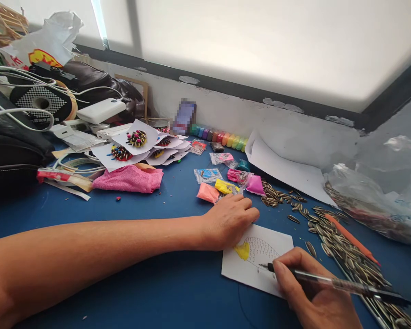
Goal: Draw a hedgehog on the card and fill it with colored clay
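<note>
My right hand (313,292) grips a clear ballpoint pen (332,282), its tip touching a white paper card (281,242) with a drawn dotted shape and a yellow clay patch (242,250). My left hand (231,218) rests flat on the card's upper left corner, fingers curled, pinning it to the blue table (150,278). Small bags of coloured clay (226,183) lie just beyond my left hand. Striped sunflower seeds (332,233) are scattered to the right of the card.
An orange stick (351,237) lies among the seeds. A clear plastic bag (383,192) sits at the right. A pink cloth (128,179), cards with seed crafts (133,141), a row of clay tubs (219,136), a black bag (10,146) and white cables (30,82) crowd the far left.
</note>
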A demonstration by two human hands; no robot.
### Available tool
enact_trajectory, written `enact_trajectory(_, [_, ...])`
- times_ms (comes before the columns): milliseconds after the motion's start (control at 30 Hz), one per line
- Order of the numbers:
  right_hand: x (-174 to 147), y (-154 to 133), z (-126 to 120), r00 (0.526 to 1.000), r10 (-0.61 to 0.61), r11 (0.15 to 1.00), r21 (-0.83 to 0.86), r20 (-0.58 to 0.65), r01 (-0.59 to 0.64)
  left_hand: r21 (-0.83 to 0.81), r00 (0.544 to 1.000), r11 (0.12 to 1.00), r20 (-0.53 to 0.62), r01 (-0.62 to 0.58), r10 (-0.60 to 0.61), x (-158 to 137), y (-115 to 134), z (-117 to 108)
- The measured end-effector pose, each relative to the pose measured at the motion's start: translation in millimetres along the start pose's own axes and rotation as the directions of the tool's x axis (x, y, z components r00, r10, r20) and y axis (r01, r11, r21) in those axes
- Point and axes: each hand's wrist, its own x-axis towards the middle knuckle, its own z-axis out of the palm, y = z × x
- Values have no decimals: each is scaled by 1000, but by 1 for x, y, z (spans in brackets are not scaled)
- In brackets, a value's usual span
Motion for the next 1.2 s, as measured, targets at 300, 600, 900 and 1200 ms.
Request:
enact_trajectory(300, [-3, 4, 6, 998, 22, 999, 36, -62, -20, -2, 1000, 1000, -11, -4, 4, 0, 0, 1])
enact_trajectory(600, [-2, 6, 5, 1000, 7, 996, 89, -16, -6, 1, 1000, 1000, -18, -11, 11, -1, -1, 2])
enact_trajectory(900, [5, 14, -4, 984, -147, 986, -62, 98, 154, 6, 999, 1000, -33, -12, 12, -1, -1, 4])
enact_trajectory(1200, [4, 16, -2, 980, -160, 983, -67, 118, 169, 0, 1000, 1000, -24, -6, 6, 0, -1, 4])
